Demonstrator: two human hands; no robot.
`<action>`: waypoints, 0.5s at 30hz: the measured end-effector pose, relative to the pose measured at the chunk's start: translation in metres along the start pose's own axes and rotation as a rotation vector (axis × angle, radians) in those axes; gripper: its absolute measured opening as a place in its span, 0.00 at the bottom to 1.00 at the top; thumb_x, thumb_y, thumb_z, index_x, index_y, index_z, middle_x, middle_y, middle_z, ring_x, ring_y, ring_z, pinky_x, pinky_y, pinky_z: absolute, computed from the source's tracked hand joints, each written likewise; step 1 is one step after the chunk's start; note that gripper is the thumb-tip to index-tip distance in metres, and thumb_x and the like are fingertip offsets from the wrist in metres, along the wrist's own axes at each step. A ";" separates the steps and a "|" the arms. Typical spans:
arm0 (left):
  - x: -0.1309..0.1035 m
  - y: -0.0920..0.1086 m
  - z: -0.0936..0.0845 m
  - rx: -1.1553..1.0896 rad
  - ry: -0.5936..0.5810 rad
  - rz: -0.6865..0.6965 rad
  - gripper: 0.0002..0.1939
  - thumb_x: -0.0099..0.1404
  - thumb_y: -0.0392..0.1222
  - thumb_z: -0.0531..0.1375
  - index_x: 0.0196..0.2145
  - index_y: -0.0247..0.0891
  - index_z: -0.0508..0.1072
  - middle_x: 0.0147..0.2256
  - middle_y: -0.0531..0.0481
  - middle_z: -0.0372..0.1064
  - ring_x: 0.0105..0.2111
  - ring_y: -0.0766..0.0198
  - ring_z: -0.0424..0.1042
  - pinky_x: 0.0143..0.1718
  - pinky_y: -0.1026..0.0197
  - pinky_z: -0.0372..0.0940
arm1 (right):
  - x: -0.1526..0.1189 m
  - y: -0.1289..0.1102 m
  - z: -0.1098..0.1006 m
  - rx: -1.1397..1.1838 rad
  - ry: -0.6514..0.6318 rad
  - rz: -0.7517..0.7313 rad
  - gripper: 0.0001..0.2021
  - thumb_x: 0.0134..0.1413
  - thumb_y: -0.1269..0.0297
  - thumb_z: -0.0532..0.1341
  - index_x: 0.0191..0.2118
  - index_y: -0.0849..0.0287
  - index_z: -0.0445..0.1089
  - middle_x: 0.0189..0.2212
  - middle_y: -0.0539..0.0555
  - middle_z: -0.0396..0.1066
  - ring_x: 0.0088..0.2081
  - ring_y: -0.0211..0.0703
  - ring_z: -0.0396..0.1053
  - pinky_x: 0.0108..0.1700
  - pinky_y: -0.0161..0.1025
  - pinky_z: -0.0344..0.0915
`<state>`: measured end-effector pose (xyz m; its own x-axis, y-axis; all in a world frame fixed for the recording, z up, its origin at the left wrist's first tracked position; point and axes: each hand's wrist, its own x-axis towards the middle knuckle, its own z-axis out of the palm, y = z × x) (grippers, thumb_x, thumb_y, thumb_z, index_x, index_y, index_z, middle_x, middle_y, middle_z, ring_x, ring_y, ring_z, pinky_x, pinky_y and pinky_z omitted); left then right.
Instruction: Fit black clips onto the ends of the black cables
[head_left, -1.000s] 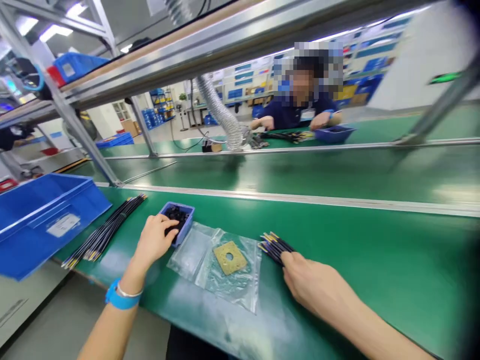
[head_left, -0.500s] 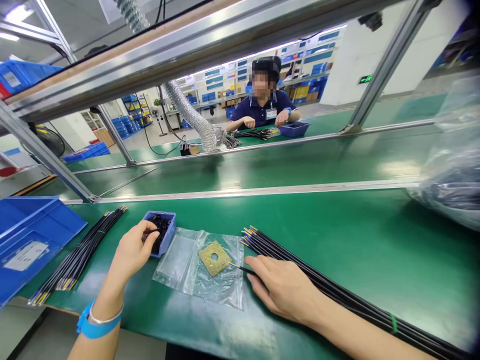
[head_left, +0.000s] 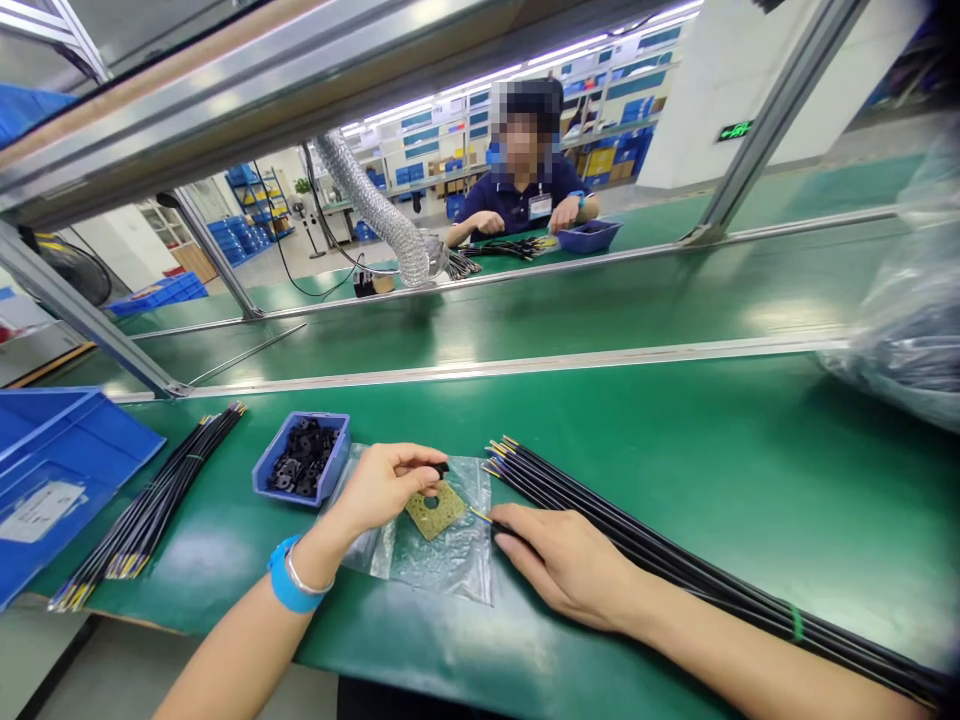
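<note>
Between thumb and fingers, my left hand (head_left: 386,487) pinches a small black plastic part (head_left: 442,468) just above a yellow square sponge (head_left: 436,520) with a round hole. The sponge lies on a clear plastic bag (head_left: 469,575). My right hand (head_left: 566,560) is closed on a black cable (head_left: 501,527), whose stripped end with thin coloured wires (head_left: 480,514) points at the sponge's right edge. Beside that hand runs a bundle of black cables (head_left: 637,545) with bared coloured ends. Left of the bag stands a small blue bin (head_left: 324,493) of black plastic parts (head_left: 301,458).
A second cable bundle (head_left: 161,500) lies at the left, by a large blue crate (head_left: 71,440). A metal rail (head_left: 480,368) crosses behind the bag. Across the bench sits a co-worker (head_left: 517,200). A filled plastic bag (head_left: 907,330) is at the far right.
My left hand has moved right, from the small blue bin to above the sponge, bringing a black plastic part. My right hand stays in place with the cable. The view has shifted slightly.
</note>
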<state>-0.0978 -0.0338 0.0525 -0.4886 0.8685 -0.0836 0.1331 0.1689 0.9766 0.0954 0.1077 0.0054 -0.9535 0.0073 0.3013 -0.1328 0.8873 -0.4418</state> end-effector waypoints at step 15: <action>-0.010 -0.018 0.005 0.172 -0.025 0.009 0.10 0.60 0.37 0.59 0.40 0.35 0.74 0.32 0.47 0.74 0.28 0.66 0.71 0.31 0.63 0.67 | 0.001 -0.003 -0.014 0.106 0.099 -0.078 0.10 0.63 0.69 0.49 0.42 0.60 0.66 0.31 0.54 0.73 0.30 0.39 0.71 0.32 0.34 0.66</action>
<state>-0.0909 -0.0430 0.0352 -0.4650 0.8815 -0.0819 0.2844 0.2364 0.9291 0.0984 0.1116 0.0188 -0.9083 -0.0096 0.4181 -0.2385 0.8331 -0.4990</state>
